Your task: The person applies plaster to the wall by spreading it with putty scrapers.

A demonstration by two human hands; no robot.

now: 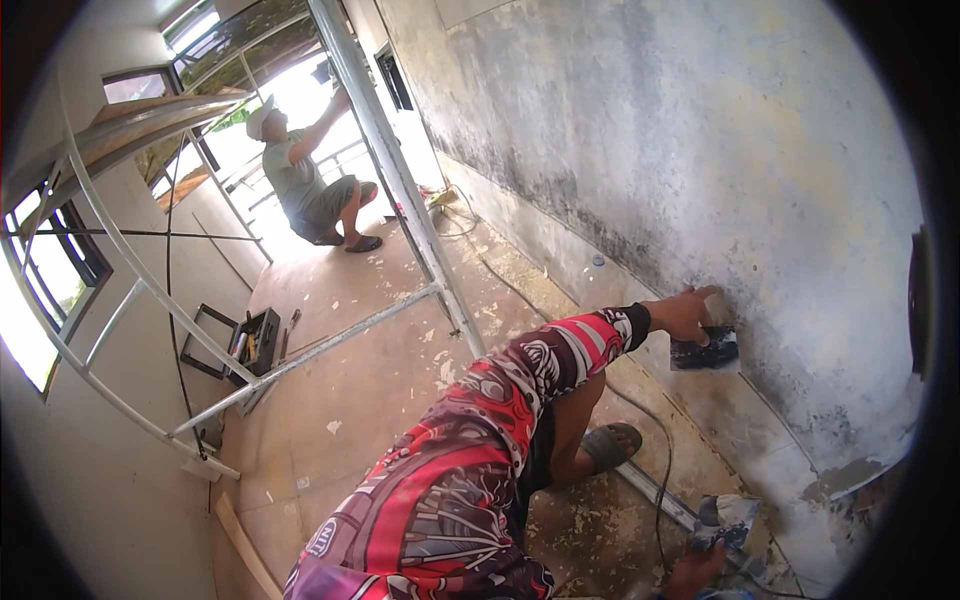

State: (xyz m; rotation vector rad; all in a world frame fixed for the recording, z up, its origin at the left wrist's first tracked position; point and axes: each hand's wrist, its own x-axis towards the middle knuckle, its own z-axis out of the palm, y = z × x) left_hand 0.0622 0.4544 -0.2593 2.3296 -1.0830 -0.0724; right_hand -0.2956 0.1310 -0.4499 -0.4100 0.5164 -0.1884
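From the lower left my patterned sleeve reaches across to the wall (640, 120). My left hand (682, 314) is closed on a wide scraper (706, 352), its rectangular blade lying against the stained lower wall and its handle mostly hidden by the fingers. At the lower right edge my right hand (697, 572) grips a second scraper (728, 518), whose blade carries patches of greyish material. Only part of that hand shows. Beneath my arm are my bent leg and sandalled foot (612, 446).
A metal scaffold frame (385, 150) stands at left. Beyond it a person (305, 180) squats with an arm raised. An open toolbox (258, 340) rests on the floor by the left wall. A cable (655, 420) runs along the wall's foot, over a flake-strewn floor (400, 350).
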